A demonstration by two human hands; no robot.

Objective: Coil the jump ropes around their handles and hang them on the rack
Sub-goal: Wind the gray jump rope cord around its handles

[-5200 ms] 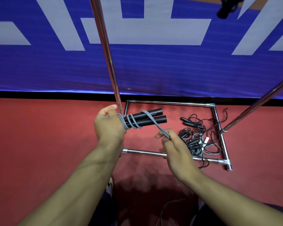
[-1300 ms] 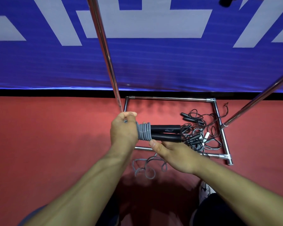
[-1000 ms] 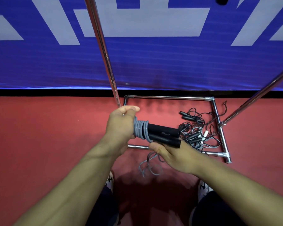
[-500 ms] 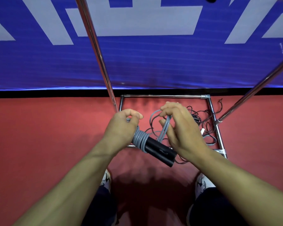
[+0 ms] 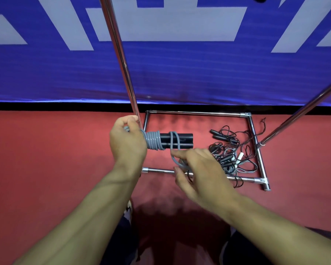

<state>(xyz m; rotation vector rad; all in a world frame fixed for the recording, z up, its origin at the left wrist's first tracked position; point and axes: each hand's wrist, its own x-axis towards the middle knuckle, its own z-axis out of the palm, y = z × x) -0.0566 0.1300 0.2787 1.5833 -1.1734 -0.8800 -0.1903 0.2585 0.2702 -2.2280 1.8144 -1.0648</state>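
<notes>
Red matting [image 5: 46, 159] covers the floor, bounded at the far side by a blue banner [image 5: 180, 73] with large white lettering. On the matting stands a chrome rack [image 5: 253, 131]: a rectangular base frame of tubes, with one upright pole rising at the frame's near-left corner region and a second pole running up and out to the right.

Two bare forearms extend from the bottom edge. The left hand [image 5: 127, 142] is curled round the near end of a pair of black handles [image 5: 180, 140], held side by side and roughly level above the left part of the base frame. A grey rope [image 5: 153, 142] is wound in a tight stack of turns around the handles just beside the left hand, with two looser turns crossing them further along. From there the rope drops to the right hand [image 5: 197, 169], which pinches it between thumb and fingers just below the handles; some slack is gathered at the palm.

Inside the right half of the base frame lies a tangled pile of jump ropes [image 5: 231, 153], thin dark cords with black handles and one white end piece, with some cords trailing over the near and right tubes.
</notes>
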